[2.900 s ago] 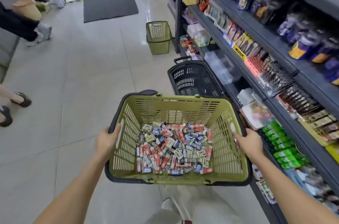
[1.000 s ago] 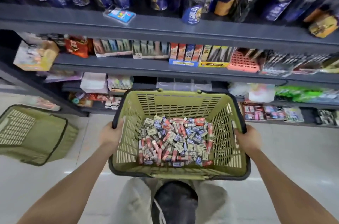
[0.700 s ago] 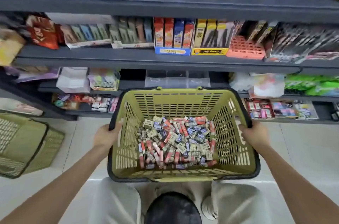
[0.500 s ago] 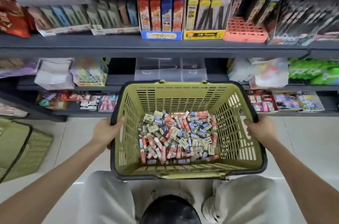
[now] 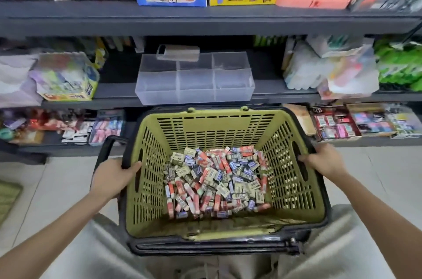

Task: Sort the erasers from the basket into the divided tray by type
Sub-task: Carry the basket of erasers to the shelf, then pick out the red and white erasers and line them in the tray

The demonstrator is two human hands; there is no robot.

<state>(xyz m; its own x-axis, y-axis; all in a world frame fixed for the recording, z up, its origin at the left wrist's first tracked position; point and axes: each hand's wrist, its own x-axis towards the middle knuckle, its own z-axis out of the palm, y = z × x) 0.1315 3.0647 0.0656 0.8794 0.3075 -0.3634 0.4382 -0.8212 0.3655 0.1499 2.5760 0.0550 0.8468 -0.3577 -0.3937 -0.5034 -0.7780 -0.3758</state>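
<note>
Closer to the shelves than half a second ago, the green basket [image 5: 217, 128] now sits just in front of the clear divided tray [image 5: 194, 82], which stands on the middle shelf [image 5: 274, 96]. The left hand [image 5: 112, 178] grips the basket's left rim and the right hand [image 5: 326, 160] grips its right rim. Mixed erasers [image 5: 214, 178] lie heaped on the basket's floor.
</note>
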